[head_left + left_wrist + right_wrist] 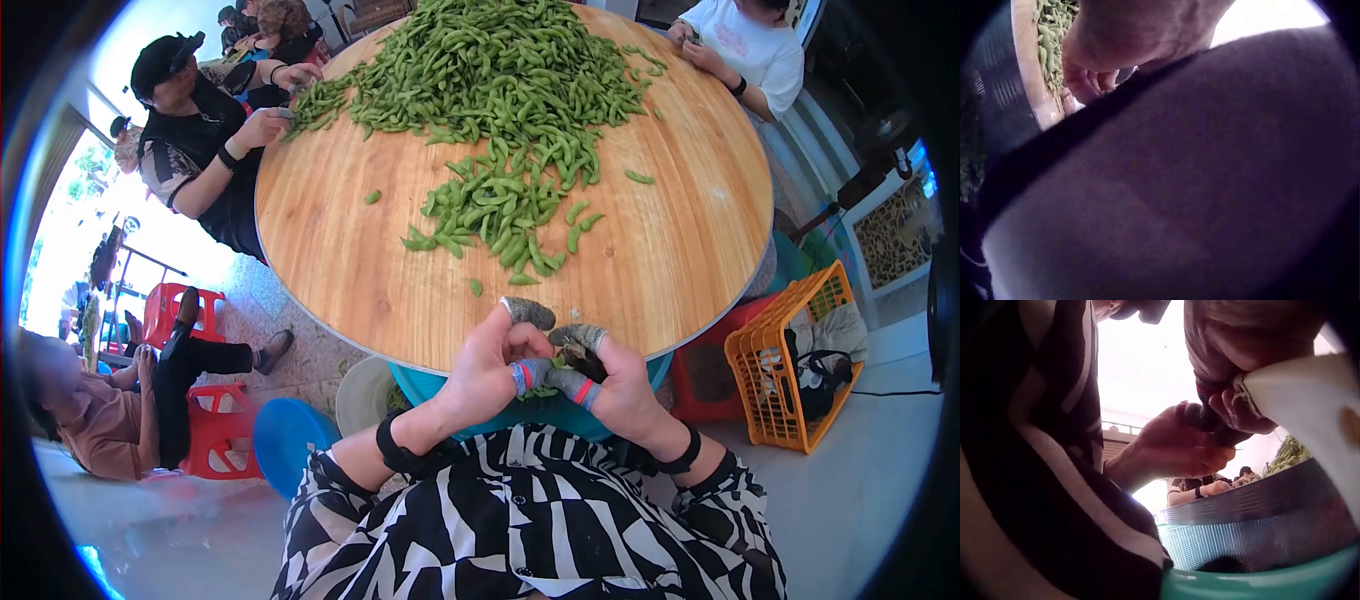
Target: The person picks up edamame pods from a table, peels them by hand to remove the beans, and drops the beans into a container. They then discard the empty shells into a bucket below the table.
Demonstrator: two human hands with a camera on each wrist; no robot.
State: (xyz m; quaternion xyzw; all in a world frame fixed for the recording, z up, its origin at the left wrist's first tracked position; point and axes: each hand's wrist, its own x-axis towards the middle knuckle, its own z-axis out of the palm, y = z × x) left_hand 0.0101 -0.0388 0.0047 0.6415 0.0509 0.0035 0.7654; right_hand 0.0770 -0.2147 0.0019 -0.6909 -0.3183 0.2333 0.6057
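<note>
Over the near table edge, my left hand (478,372) and right hand (622,388) meet, thumb tips close together. Grey fabric covers wrap both thumbs and index fingers. Between its index finger and thumb, my right hand pinches a dark brown, pod-like piece (580,358) with a little green beside it. My left index finger points toward the right one; its other fingers curl toward the palm, and I cannot tell whether they hold anything. Green soybean pods (500,205) lie loose in front of the hands. Under them is a teal basin (425,385) with green bits.
A big pod heap (490,70) covers the far side of the round wooden table (330,230). People sit at its left and right. A blue bucket (292,440), a pale bucket (365,395) and red stools (215,425) stand left; a yellow crate (795,355) stands right.
</note>
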